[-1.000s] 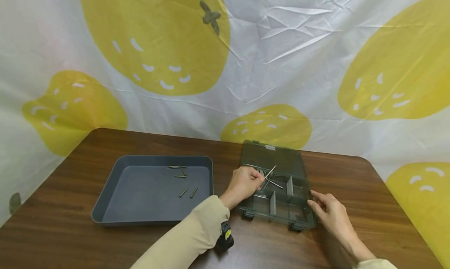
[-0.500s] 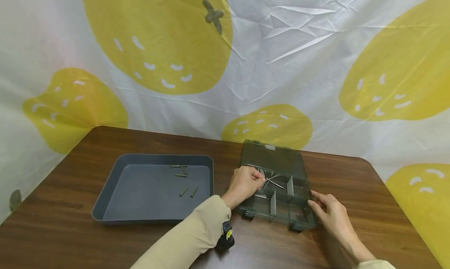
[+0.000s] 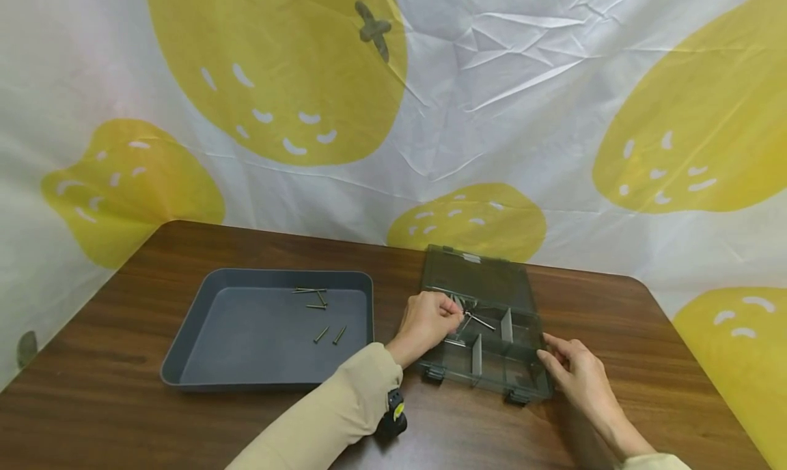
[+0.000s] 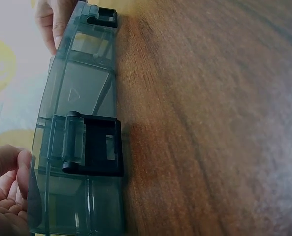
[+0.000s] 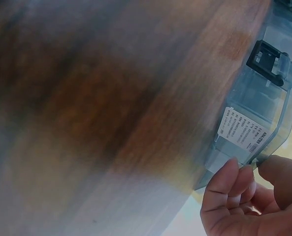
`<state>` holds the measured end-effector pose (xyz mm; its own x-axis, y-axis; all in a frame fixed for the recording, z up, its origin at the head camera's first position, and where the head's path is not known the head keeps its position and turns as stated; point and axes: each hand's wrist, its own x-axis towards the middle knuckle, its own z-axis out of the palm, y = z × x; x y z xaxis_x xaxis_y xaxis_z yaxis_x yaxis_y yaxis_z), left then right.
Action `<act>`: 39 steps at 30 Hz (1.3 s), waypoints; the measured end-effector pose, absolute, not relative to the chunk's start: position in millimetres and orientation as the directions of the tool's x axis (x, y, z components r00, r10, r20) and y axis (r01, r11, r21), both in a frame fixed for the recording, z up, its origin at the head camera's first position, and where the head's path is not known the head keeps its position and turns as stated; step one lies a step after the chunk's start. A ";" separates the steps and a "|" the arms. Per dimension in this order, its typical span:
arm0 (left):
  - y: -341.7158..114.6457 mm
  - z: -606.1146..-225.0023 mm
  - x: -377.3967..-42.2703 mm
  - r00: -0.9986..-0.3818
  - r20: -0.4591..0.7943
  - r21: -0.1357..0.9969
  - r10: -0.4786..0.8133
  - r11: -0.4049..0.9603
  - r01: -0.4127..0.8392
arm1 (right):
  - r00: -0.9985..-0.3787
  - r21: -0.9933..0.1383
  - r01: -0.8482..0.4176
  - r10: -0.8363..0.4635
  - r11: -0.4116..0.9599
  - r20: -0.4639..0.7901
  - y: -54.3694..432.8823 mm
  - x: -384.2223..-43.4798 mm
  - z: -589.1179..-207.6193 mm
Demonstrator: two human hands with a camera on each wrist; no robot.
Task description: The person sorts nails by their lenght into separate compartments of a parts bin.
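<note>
A smoky, see-through compartment box (image 3: 522, 361) lies on the table with its lid (image 3: 473, 275) tipped back. My left hand (image 3: 427, 320) reaches over its left side, thumb and fingertips pinched together at silver nails (image 3: 481, 321) in a back compartment. A tiny bright tip shows at the pinch; the rest of that nail is hidden. At the box's right edge my right hand (image 3: 581, 374) grips the wall between thumb and fingers. In the right wrist view, the right hand's fingers (image 5: 222, 184) curl at the corner beside a white label (image 5: 242, 129).
Left of the box stands a grey tray (image 3: 184, 361) holding several brass-coloured nails (image 3: 316, 307). Two black latches (image 3: 434, 373) stick out at the box's front. A patterned cloth (image 3: 344, 197) hangs behind the wooden table (image 3: 461, 436).
The silver nail in my left fingertips pointed up to the right, then tilted lower, and now its shaft is out of sight. My right hand stays on the box.
</note>
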<state>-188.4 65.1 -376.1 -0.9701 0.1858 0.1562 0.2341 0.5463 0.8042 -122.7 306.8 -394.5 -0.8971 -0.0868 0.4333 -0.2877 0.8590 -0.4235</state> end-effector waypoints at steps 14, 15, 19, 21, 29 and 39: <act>41.8 -373.8 -185.4 -0.964 0.146 0.902 0.224 0.371 0.223 | -0.896 -0.417 -0.293 -0.094 0.861 0.435 305.5 -123.3 -395.4; 37.9 -373.0 -185.0 -0.965 0.143 0.902 0.218 0.372 0.218 | -0.896 -0.417 -0.292 -0.094 0.861 0.434 305.6 -123.4 -395.0; 20.3 -370.2 -183.5 -0.972 0.136 0.908 0.191 0.369 0.200 | -0.903 -0.421 -0.288 -0.098 0.860 0.418 306.5 -123.4 -394.2; 10.9 -369.2 -183.0 -0.974 0.133 0.912 0.183 0.362 0.193 | -0.902 -0.418 -0.291 -0.101 0.860 0.420 306.7 -123.5 -394.2; -26.5 -367.1 -185.9 -0.984 0.143 0.903 0.106 0.393 0.173 | -0.909 -0.415 -0.274 -0.093 0.867 0.406 307.4 -122.6 -394.8; -82.5 -371.5 -198.0 -0.994 0.107 0.882 -0.027 0.465 0.082 | -0.907 -0.416 -0.276 -0.092 0.867 0.411 308.6 -123.1 -397.2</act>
<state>-198.0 -82.5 -371.5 -0.9939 -0.0271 0.1069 0.0821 0.4649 0.8815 -123.1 308.6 -397.2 -0.9070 -0.0915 0.4111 -0.2759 0.8667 -0.4156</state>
